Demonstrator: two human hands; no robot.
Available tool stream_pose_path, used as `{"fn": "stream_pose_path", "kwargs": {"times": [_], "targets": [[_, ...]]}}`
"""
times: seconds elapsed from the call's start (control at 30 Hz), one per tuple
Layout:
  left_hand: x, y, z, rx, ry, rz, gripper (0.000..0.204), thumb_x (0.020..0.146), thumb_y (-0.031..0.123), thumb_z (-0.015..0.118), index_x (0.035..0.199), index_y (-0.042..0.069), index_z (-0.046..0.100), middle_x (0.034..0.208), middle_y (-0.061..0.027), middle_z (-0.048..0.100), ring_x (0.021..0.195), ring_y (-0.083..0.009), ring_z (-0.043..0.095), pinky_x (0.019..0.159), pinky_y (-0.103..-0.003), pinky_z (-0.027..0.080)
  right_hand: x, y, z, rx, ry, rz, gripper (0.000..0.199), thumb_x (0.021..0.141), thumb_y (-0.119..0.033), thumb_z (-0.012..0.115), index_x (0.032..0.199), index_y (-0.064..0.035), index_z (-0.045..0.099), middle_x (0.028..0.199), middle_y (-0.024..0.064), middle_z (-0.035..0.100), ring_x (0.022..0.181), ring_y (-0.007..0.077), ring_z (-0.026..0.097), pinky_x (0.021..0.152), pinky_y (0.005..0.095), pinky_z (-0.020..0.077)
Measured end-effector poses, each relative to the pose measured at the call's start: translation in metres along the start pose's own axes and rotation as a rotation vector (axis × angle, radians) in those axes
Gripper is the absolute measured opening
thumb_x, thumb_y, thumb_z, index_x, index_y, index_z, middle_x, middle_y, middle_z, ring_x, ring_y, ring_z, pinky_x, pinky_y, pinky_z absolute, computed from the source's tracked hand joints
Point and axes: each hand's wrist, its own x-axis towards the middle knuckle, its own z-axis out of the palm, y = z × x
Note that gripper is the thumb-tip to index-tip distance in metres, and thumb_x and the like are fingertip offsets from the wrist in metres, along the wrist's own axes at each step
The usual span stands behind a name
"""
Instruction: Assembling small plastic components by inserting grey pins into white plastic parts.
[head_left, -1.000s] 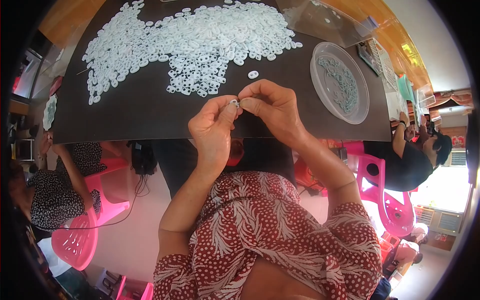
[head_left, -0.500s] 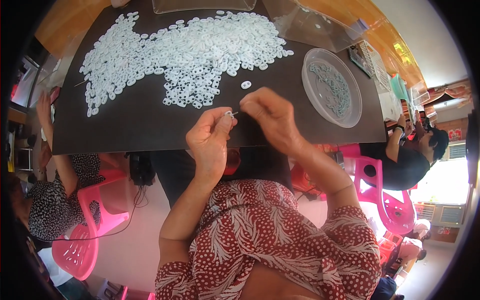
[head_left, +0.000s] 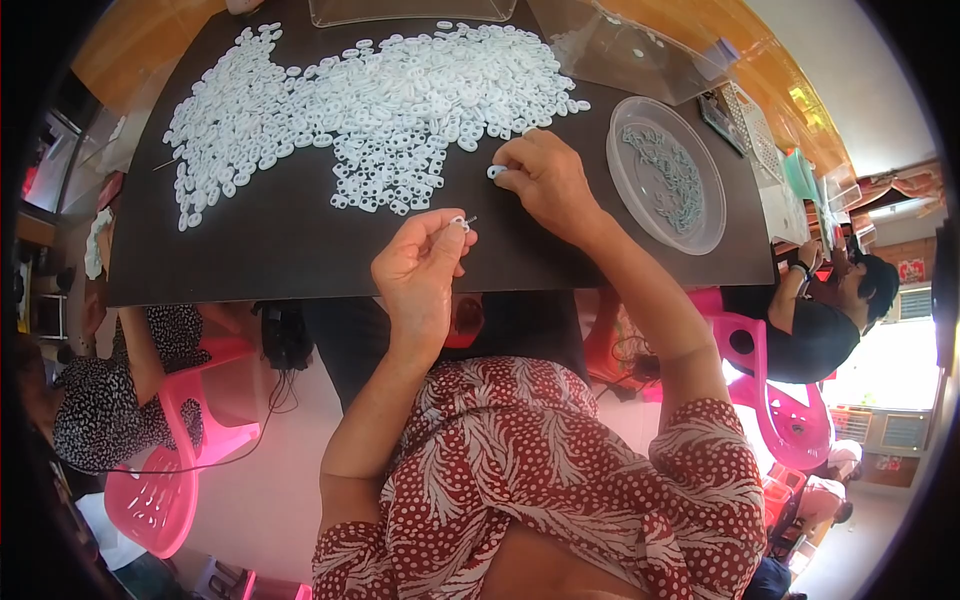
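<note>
Left hand (head_left: pixel 425 265) pinches a small white ring (head_left: pixel 460 222) on a thin pin, raised for threading. Right hand (head_left: pixel 545 180) closes fingertips on another ring (head_left: pixel 495 172) lying on the dark table (head_left: pixel 300 250), beside the heap (head_left: pixel 380 110). Clear dish (head_left: pixel 668 175) sits right.

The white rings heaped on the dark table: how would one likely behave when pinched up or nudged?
Probably stiff and light: the left hand holds one small white ring at its fingertips. Flat, so on the dark table it likely slides rather than rolls. The white rings lie loose, so nudging may scatter them.
</note>
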Motion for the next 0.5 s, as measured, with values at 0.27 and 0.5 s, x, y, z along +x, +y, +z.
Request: {"fn": "stream_pose_path", "kwargs": {"times": [0.27, 0.5], "targets": [[0.0, 0.003, 0.002, -0.02, 0.012, 0.014, 0.015, 0.087, 0.002, 0.059, 0.099, -0.006, 0.062, 0.081, -0.0094, 0.065, 0.065, -0.0095, 0.057, 0.054, -0.02, 0.043, -0.01, -0.023, -0.017, 1.058, -0.148, 0.608, 0.014, 0.075, -0.008, 0.069, 0.087, -0.0008, 0.066, 0.071, -0.0005, 0.061, 0.062, 0.0065, 0.053, 0.054, 0.0207, 0.0411], [-0.001, 0.004, 0.003, 0.006, 0.006, -0.002, 0.015, 0.087, 0.001, 0.058, 0.1, -0.006, 0.061, 0.079, -0.0091, 0.065, 0.062, -0.0081, 0.055, 0.052, -0.019, 0.041, -0.012, -0.037, -0.023, 1.196, -0.204, 0.68, 0.018, 0.077, -0.005, 0.067, 0.094, 0.0012, 0.066, 0.076, 0.0027, 0.063, 0.064, 0.0077, 0.053, 0.056, 0.0207, 0.0409]]}}
